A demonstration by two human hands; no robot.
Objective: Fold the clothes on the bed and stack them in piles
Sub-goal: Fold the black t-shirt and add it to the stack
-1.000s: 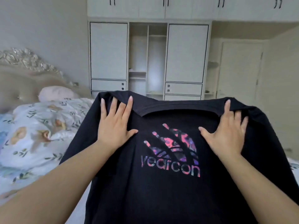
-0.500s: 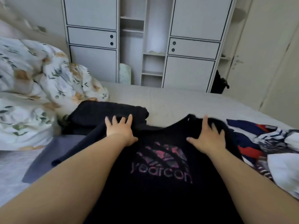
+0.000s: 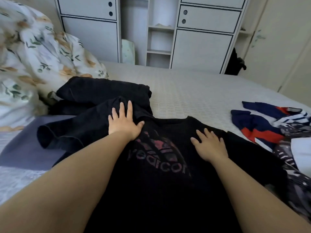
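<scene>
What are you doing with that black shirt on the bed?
A person is laying a black T-shirt front-up on the bed to fold it. The left hand and right hand rest flat near its shoulders, fingers spread. The shirt is not folded yet; its left sleeve lies bunched. Behind it sits another dark garment beside a flowered quilt. More unfolded clothes wait to the right.

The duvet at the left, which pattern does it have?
The duvet is white with orange flowers and green leaves, in the head view.
</scene>
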